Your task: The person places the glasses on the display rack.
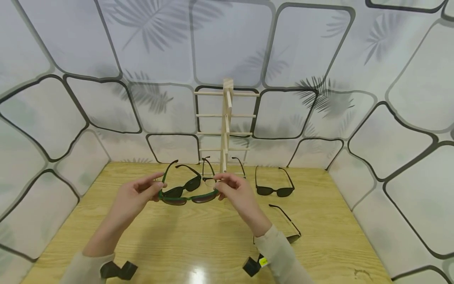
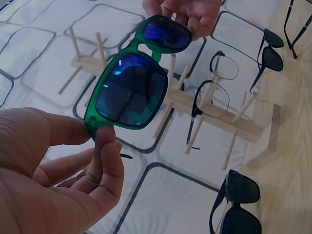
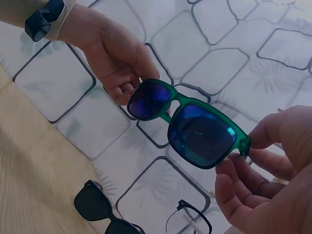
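Both hands hold a pair of green-framed sunglasses (image 1: 204, 197) with blue-violet mirrored lenses, raised over the table. My left hand (image 1: 133, 196) pinches one outer corner between thumb and fingers, as the left wrist view shows on the frame (image 2: 105, 92). At the opposite corner, my right hand (image 1: 238, 196) pinches the frame, seen close in the right wrist view (image 3: 239, 139). In the head view, black sunglasses (image 1: 193, 184) lie just behind the green pair. Clear-lens glasses (image 2: 198, 100) are by the rack, partly hidden by the right hand in the head view.
A wooden rack (image 1: 225, 122) with several pegs stands upright at the table's back. Black sunglasses (image 1: 274, 191) lie to its right. Thin-framed dark glasses (image 1: 293, 238) lie nearer, partly behind the right forearm. Patterned cloth walls (image 1: 400, 138) enclose the wooden table (image 1: 191, 236).
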The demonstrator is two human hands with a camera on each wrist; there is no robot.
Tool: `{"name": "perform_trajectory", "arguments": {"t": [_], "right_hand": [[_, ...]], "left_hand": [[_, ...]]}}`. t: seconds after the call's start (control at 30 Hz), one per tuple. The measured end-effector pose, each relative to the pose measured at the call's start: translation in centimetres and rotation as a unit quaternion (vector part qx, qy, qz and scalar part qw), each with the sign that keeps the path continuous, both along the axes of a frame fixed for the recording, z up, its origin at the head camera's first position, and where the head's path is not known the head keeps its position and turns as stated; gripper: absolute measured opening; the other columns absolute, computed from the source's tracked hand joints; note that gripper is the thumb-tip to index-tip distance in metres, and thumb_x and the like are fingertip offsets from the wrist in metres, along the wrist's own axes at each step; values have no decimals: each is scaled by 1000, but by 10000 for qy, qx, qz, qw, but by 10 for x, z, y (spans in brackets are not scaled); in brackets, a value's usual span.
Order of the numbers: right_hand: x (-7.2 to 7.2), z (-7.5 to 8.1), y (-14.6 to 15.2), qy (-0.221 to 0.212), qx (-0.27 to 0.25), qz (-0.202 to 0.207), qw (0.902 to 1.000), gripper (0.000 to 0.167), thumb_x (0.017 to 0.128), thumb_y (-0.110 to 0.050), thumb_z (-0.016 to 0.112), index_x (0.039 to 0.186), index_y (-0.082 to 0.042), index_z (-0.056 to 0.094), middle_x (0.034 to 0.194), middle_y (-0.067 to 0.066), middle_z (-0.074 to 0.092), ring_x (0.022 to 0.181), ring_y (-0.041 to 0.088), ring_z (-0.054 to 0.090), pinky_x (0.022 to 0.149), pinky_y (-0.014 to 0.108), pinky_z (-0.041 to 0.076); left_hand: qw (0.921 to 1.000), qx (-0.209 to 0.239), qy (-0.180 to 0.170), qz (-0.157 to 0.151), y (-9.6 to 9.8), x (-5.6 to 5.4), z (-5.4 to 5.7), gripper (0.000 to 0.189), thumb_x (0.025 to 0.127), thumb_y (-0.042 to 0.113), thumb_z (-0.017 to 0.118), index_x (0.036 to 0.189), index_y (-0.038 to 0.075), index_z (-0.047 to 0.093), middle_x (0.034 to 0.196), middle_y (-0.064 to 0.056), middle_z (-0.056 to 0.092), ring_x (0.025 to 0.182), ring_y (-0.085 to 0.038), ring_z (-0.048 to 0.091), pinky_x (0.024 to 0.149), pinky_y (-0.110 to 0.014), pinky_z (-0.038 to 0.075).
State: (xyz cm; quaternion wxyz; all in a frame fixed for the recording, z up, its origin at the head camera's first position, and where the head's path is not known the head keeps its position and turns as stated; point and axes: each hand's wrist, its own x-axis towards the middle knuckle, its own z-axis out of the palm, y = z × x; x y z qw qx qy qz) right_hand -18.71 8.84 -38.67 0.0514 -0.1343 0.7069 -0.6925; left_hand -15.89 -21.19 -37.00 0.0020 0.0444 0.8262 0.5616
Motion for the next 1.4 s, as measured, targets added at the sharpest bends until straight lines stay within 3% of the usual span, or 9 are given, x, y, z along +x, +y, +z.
{"name": "perform_trajectory", "arguments": {"t": [0.27,0.5,0.93,1.4], "right_hand": [[-2,4,13,-115,-3,-370,9992,23,103,-11,67,124,-5,73,91,1,69,77,21,68,74,32,62],[0,8,22,-127,-100,-572,9982,24,103,-10,66,125,-4,73,95,3,70,78,23,68,75,35,63],[-3,9,41,-39,-101,-920,9957,21,105,-11,64,122,-4,73,97,4,68,77,20,66,77,39,63],[-10,10,52,-106,-414,-1097,9930,19,105,-10,62,120,-3,72,95,1,63,72,19,65,72,32,61]], "left_hand": [[9995,284,69,-100,15,-12,4,49,106,24,67,152,8,58,102,14,76,84,-8,72,82,-25,62],[9995,267,14,-161,26,-20,8,48,105,27,69,150,12,61,105,13,77,85,-10,73,80,-26,62],[9975,470,62,-522,46,-29,14,49,105,23,68,152,11,58,118,-8,77,86,-9,72,80,-27,63],[9965,539,53,-633,61,-43,16,48,106,19,67,152,10,57,115,-9,78,84,-13,72,80,-27,62]]}}
